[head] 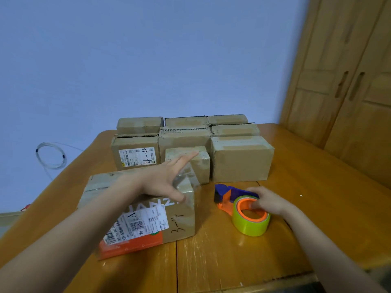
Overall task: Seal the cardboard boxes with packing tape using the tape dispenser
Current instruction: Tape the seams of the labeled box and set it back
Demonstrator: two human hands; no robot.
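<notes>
My left hand [167, 178] lies flat, fingers straight and spread, on the top of the near box [146, 210], reaching toward 1 o'clock where a smaller box [190, 163] sits just behind it. My right hand [267, 200] rests on the tape dispenser [243, 205], fingers curled over the roll's orange hub; the dispenser lies on its side on the surface [232, 261], at 3 o'clock from the near box and apart from it.

Risks, as I judge them:
- The dispenser is on its side with the blade end pointing to 10 o'clock. Lifting it by the roll rather than the handle could let it swing, or bring the cutter against my fingers.
- The near box is held down by a flat palm only. A hard pull of tape could slide it across the smooth surface toward the stack of boxes [186, 132] at 12 o'clock.
- Glossy film already covers the near box's top right corner; fresh tape there may wrinkle.

Not determinable:
- Whether the near box's top seam is fully taped; my forearm covers it.
- Where the tape's free end lies.
- Which rear boxes remain unsealed.
- My left fingertips are motion-blurred.
</notes>
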